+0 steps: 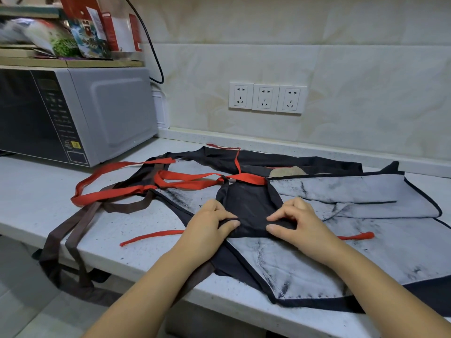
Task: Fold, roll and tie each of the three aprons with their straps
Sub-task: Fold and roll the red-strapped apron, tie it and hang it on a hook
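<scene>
Aprons (366,191) are lying limp on the counter (36,191) at centre and right of the frame, and we are pinching the dark bib (246,201) with left hand (210,223) and right hand (295,220), judging it light, floppy, best taken by its hems.

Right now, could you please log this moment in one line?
left hand: pinches dark apron | right hand: pinches same | red straps: loose

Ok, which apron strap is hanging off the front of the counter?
The long brown fabric strap on the left; it droops over the white counter edge, while the red straps lie on top.
</scene>
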`<state>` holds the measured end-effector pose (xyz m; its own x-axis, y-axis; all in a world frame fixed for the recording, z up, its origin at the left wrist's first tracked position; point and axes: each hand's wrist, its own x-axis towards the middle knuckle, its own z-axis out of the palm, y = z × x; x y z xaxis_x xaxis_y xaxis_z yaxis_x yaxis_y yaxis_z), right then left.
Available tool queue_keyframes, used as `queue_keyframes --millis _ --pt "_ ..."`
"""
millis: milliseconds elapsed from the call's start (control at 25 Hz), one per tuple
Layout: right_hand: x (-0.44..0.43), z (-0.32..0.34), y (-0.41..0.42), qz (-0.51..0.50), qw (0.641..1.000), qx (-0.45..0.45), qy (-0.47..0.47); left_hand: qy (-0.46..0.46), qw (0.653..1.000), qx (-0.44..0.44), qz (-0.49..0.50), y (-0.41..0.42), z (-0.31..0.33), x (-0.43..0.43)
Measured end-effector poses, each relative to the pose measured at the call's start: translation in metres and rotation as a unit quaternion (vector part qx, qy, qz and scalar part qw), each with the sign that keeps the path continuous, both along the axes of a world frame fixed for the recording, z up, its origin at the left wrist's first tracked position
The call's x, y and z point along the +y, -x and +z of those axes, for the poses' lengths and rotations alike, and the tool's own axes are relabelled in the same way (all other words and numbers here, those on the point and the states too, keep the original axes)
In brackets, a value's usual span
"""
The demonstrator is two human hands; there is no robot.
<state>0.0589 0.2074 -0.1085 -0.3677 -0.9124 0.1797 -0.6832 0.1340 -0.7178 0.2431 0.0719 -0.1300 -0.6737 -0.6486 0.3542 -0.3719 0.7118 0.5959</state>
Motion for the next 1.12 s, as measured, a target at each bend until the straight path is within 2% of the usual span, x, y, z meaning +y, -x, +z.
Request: queue_keyframes --millis 200,280,360,480,640,720,800,840,880,960,1040,1120 --pt "-0.009 0.007 0.011 -0.006 0.997 0.01 -0.071 0.116 0.987 -0.07 0.091 0.014 0.004 0.0" --pt "-0.022 0.011 0.016 -0.037 0.994 0.01 -0.1 0.199 0.973 -0.077 0.092 0.019 0.003 0.007" --pt "-0.032 0.014 0.021 -0.075 0.991 0.006 -0.113 0.231 0.968 -0.074 0.067 0.021 -0.001 0.011" --pt "-0.041 0.012 0.024 -0.114 0.985 0.037 -0.122 0.141 0.98 -0.125 0.066 0.023 -0.002 0.002" --pt "-0.049 0.005 0.024 -0.14 0.977 0.113 -0.113 0.096 0.963 -0.234 0.096 0.04 0.017 -0.014" --pt "-0.046 0.005 0.029 -0.128 0.985 0.059 -0.103 0.019 0.957 -0.277 0.085 0.048 0.026 -0.024" --pt "-0.043 0.009 0.038 -0.104 0.987 -0.07 -0.097 -0.066 0.959 -0.262 0.084 0.052 0.031 -0.036" --pt "-0.043 0.011 0.043 -0.095 0.985 -0.102 -0.098 -0.073 0.961 -0.252 0.088 0.056 0.032 -0.04" --pt "-0.045 0.011 0.046 -0.093 0.985 -0.109 -0.099 -0.043 0.96 -0.26 0.1 0.059 0.032 -0.041" --pt "-0.051 0.009 0.049 -0.106 0.985 -0.1 -0.092 0.109 0.939 -0.297 0.135 0.07 0.032 -0.035" --pt "-0.058 0.006 0.05 -0.12 0.985 -0.085 -0.087 0.223 0.917 -0.31 0.117 0.086 0.031 -0.031" --pt "-0.062 0.003 0.051 -0.131 0.985 -0.055 -0.095 0.205 0.927 -0.306 0.077 0.097 0.035 -0.041"
